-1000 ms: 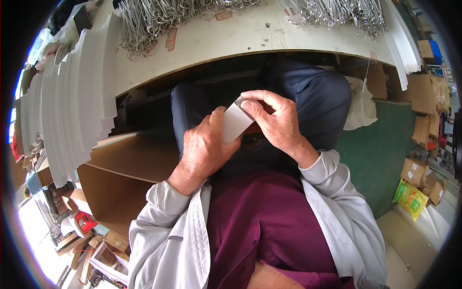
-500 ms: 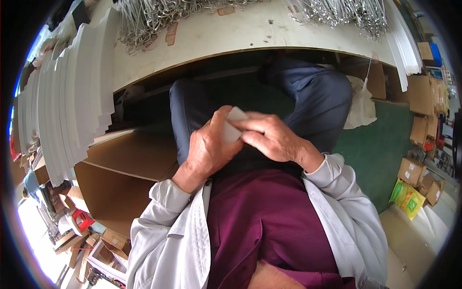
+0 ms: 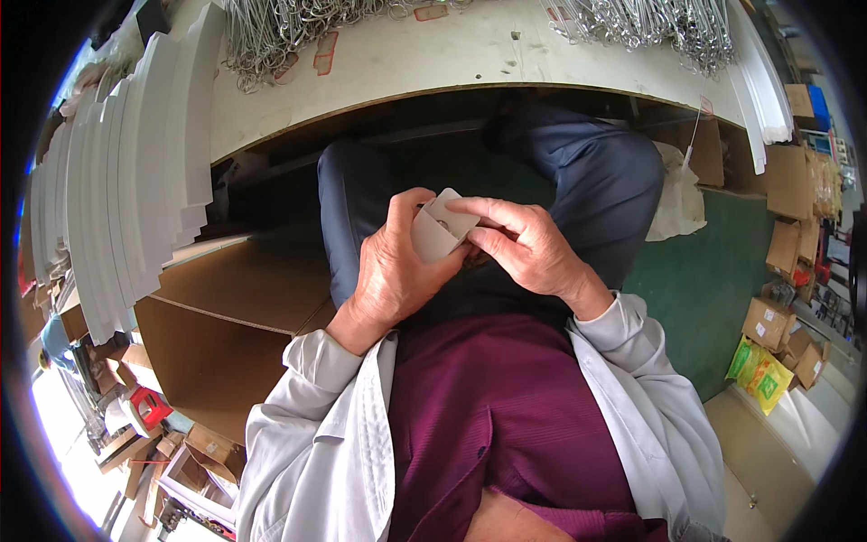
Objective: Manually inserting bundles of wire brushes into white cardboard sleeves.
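Over my lap I hold a small white cardboard box (image 3: 432,238), tilted, with a rounded flap (image 3: 458,206) standing out at its far end. My left hand (image 3: 386,275) is closed around the box's left side, thumb along the near edge. My right hand (image 3: 533,248) grips the right side, its index finger lying on the flap and its thumb against the box's corner. Between the flap and the box body a small dark spot shows, too small to make out. The palms hide the box's underside.
Beyond my knees runs a white worktable (image 3: 406,63) with bunches of metal wire hooks (image 3: 632,41) on it. White panels (image 3: 135,181) are stacked at the left. An open cardboard box (image 3: 217,343) stands beside my left leg. A white bag (image 3: 677,199) hangs by my right knee.
The small box has turned so that its flap now shows raised at the far end. My right fingers have shifted from covering the box onto its flap and right edge.
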`<state>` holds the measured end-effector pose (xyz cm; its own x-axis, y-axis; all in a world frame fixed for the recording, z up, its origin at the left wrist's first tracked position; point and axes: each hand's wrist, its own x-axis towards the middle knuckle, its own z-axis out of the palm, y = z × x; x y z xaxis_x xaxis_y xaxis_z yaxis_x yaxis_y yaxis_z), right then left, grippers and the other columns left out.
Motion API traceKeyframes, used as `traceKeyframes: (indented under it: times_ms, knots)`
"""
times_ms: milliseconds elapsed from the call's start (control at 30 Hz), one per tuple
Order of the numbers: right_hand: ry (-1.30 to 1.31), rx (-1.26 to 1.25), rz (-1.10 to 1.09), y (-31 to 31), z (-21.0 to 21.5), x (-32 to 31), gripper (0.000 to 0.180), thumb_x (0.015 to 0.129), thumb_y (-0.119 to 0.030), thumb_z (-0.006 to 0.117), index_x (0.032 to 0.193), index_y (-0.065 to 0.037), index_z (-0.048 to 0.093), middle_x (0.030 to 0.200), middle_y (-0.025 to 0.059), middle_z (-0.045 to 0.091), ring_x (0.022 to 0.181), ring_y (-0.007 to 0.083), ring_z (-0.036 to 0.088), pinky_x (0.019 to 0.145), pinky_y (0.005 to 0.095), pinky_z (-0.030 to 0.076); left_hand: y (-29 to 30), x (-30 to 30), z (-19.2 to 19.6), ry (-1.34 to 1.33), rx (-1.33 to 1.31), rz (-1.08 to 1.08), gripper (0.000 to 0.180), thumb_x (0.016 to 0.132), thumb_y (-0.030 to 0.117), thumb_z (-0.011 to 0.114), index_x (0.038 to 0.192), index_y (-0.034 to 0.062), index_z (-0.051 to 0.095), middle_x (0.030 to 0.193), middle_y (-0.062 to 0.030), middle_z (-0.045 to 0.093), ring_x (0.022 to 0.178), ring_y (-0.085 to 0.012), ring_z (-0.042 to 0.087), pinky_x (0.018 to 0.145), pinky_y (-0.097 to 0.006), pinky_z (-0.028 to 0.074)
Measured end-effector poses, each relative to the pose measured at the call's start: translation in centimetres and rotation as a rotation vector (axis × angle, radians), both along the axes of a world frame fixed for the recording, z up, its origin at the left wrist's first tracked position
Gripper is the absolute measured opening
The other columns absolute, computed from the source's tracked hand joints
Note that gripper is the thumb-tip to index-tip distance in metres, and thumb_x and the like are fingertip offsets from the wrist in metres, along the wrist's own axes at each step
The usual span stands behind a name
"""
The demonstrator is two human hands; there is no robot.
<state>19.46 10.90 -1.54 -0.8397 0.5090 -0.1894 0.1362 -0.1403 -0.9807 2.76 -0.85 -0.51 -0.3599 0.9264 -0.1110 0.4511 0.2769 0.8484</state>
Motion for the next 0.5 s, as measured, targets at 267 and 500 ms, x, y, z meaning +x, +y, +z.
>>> traceKeyframes:
  times_ms: [267,500]
  knots:
    - [-0.008,-0.002,-0.272,-2.0,-0.5,-1.8,0.018,0.096,-0.002,0.065,0.113,0.001,0.070,0.089,0.0096,0.075,0.079,0.0104,0.068,0.068,0.0296,0.055,-0.4,-0.2,-1.0,0.140,0.102,-0.019,0.056,0.075,0.015,0.089,0.119,0.0116,0.055,0.097,-0.0160,0.071,0.083,-0.0272,0.073,0.070,-0.038,0.059]
    - [-0.015,0.790,-0.184,-2.3,0.3,-2.5,0.016,0.092,-0.009,0.069,0.103,0.001,0.074,0.083,0.0168,0.073,0.066,0.0317,0.065,0.064,0.0411,0.054,-0.6,0.2,-1.2,0.085,0.027,0.029,0.055,0.080,0.020,0.083,0.120,0.0073,0.047,0.092,-0.0212,0.072,0.081,-0.0412,0.073,0.068,-0.047,0.060]
